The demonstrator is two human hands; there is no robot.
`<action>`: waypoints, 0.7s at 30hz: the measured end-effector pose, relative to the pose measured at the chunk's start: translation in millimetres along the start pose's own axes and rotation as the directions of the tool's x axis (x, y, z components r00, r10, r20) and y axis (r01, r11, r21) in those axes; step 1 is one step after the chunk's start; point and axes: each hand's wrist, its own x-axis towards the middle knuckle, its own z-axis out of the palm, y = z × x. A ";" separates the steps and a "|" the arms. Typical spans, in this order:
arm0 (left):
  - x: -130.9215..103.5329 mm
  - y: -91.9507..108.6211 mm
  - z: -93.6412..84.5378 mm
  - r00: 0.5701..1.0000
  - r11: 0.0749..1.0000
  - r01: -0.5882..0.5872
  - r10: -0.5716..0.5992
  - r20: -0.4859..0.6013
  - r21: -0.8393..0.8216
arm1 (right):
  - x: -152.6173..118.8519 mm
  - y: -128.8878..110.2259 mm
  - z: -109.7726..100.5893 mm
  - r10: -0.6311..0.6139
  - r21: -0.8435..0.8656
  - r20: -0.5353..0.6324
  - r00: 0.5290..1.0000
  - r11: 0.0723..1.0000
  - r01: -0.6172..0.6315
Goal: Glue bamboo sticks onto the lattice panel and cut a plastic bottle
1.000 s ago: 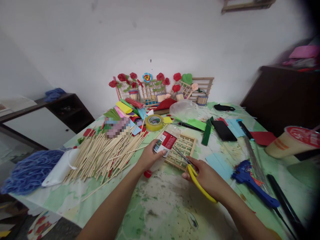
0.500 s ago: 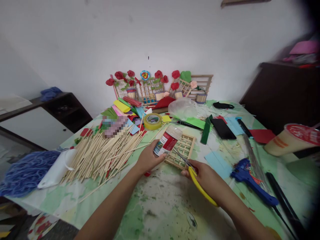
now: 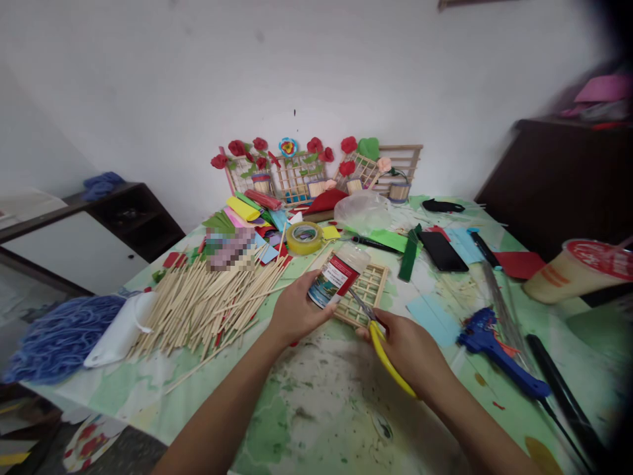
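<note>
Over the table (image 3: 306, 429), the left hand (image 3: 300, 310) has its fingers wrapped round a tilted bottle (image 3: 336, 278). Just beside it, the right hand (image 3: 408, 343) has its fingers closed round yellow scissors (image 3: 390, 361), which point at the bottle; whether they touch is unclear. Behind lies a grid (image 3: 380, 280); leftward, loose sticks (image 3: 212, 303).

The green and white tabletop (image 3: 316, 409) has thin sticks (image 3: 208, 307) and blue yarn (image 3: 64, 336) at the left of the frame, a wooden grid (image 3: 370, 285) in the middle, and a blue glue gun (image 3: 504, 356) at the right.
</note>
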 end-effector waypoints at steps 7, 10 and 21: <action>-7.0 11.2 10.1 0.993 0.995 -0.093 0.091 0.074 0.026 | 1.4 5.3 5.6 0.031 -0.047 0.027 0.999 0.998 -0.029; -4.9 7.2 11.0 0.993 0.998 -0.064 0.065 0.101 -0.016 | 3.7 8.3 5.5 0.004 -0.032 0.041 0.999 0.999 -0.003; 6.6 -19.9 19.3 0.977 0.808 0.198 -0.114 0.182 -0.555 | 3.7 11.7 -2.5 -0.034 0.041 0.106 0.994 0.999 0.030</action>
